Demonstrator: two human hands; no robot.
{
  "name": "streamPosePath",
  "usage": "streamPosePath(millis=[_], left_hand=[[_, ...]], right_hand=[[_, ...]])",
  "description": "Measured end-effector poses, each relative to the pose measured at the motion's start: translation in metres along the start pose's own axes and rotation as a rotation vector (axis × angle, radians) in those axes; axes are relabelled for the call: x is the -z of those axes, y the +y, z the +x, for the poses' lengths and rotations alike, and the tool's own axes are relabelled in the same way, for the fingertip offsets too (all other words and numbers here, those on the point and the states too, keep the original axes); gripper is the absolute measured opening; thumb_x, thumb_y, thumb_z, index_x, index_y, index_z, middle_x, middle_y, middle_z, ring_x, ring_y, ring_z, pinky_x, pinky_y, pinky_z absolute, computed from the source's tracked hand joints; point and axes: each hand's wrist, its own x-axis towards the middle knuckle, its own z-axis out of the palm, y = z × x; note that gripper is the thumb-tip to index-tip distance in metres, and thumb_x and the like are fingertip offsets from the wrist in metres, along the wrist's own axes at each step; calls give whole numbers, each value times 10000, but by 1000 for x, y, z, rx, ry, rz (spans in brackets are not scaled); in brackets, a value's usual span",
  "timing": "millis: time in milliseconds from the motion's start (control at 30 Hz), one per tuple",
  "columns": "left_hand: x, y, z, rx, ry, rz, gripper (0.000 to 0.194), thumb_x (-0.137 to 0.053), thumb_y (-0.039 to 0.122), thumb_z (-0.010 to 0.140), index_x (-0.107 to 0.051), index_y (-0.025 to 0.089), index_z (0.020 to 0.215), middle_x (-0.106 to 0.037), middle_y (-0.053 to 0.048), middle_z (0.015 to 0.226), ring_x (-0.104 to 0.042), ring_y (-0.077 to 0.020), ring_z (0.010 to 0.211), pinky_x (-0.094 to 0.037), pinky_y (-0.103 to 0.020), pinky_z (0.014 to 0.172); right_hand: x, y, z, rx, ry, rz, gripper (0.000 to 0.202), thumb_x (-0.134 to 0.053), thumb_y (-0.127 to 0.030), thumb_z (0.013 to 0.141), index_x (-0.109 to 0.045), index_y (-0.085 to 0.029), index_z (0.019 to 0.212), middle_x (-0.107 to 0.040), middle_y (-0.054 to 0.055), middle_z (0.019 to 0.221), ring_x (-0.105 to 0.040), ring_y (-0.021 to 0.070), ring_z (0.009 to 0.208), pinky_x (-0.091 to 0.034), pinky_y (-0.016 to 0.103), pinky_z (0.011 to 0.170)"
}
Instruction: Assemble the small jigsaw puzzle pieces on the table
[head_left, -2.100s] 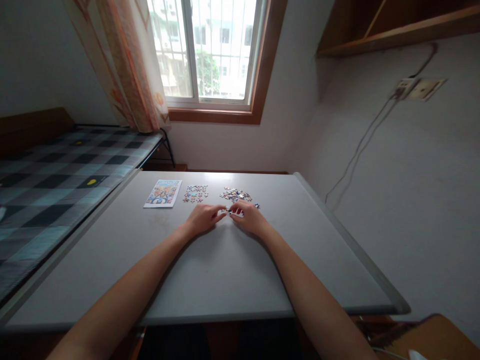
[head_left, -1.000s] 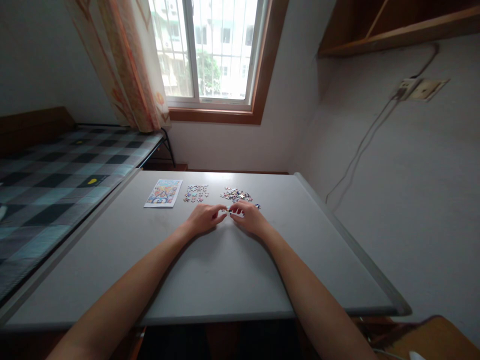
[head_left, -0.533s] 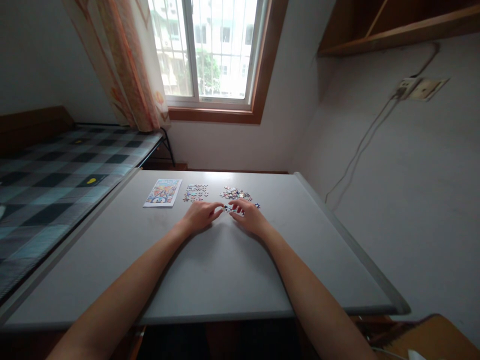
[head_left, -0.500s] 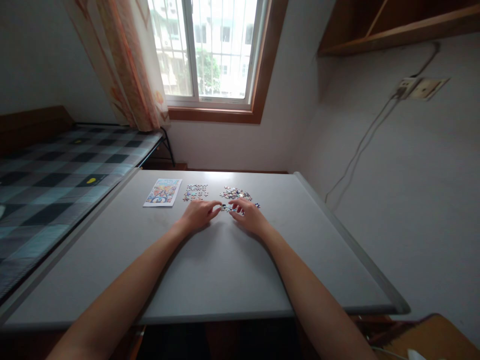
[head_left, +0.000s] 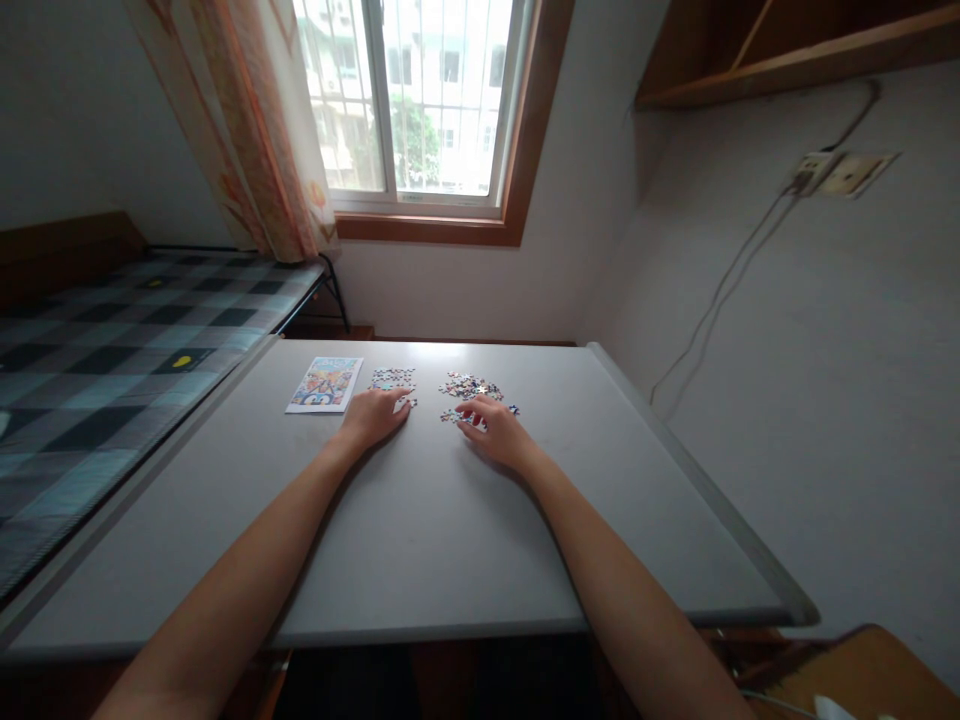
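Small jigsaw puzzle pieces lie on the white table in two areas. My left hand [head_left: 375,414] is at the near edge of the spread-out left group of pieces [head_left: 393,376]. Its thumb and index finger close around a small puzzle piece [head_left: 413,403], mostly hidden by the fingertips. My right hand [head_left: 491,428] rests over a near row of pieces [head_left: 448,415], fingers curved and apart, with a bit of red showing between them. Just beyond it is a denser heap of pieces [head_left: 472,386]. Left of the left group lies a colourful picture sheet [head_left: 325,384].
The white table [head_left: 420,540] has a raised grey rim on its right. A bed with a checked cover [head_left: 187,310] stands along the left. A wall [head_left: 787,330] with a hanging cable [head_left: 712,305] is on the right; a window is ahead.
My left hand has moved left, from beside my right hand to the left group of pieces. My right hand has stayed nearly in place.
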Motion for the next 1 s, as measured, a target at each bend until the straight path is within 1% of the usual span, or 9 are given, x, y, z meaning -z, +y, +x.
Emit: streamPosePath(millis=[100, 267, 367, 533, 733, 1000], left_hand=[[4, 3, 0, 14, -36, 5, 396, -453, 413, 855, -638, 266, 1173, -703, -45, 769, -638, -204, 713, -431, -273, 653], [8, 9, -1, 8, -101, 11, 359, -438, 456, 858, -717, 277, 997, -711, -42, 800, -644, -208, 749, -434, -277, 678], [7, 12, -1, 21, -82, 25, 374, -431, 473, 863, -723, 268, 976, -716, -50, 812, -648, -217, 778, -432, -280, 681], [4, 17, -1, 30, -67, 46, 380, -402, 435, 887, -730, 257, 959, -722, -64, 834, -651, -224, 785, -423, -281, 658], [0, 19, -1, 66, -49, 73, 383, -385, 407, 904, -734, 253, 944, -722, -82, 853, -655, -238, 781, -418, -287, 636], [0, 21, 0, 94, -47, 105, 382, -373, 376, 913, -729, 237, 917, -718, -92, 847, -655, -241, 765, -406, -284, 613]], right_hand=[[0, 0, 0, 5, -4, -1, 149, -582, -199, 829, -649, -183, 962, -587, 30, 885, -557, 111, 722, -457, 270, 734], [1, 0, 0, 9, -14, -28, 96, -573, -210, 836, -660, -180, 864, -581, 30, 857, -552, 117, 726, -452, 271, 738], [1, -1, 0, 1, -18, -36, 99, -571, -215, 838, -661, -176, 856, -583, 30, 853, -553, 117, 730, -450, 269, 742], [2, -4, 1, -11, -29, -44, 105, -567, -218, 840, -663, -174, 845, -587, 30, 850, -554, 116, 727, -449, 266, 745], [1, -3, 0, -10, -39, -60, 110, -565, -213, 838, -668, -176, 839, -590, 29, 847, -556, 115, 724, -449, 264, 745], [-1, -1, 0, -9, -40, -47, 108, -564, -201, 836, -669, -177, 833, -586, 27, 838, -551, 112, 710, -452, 261, 729]])
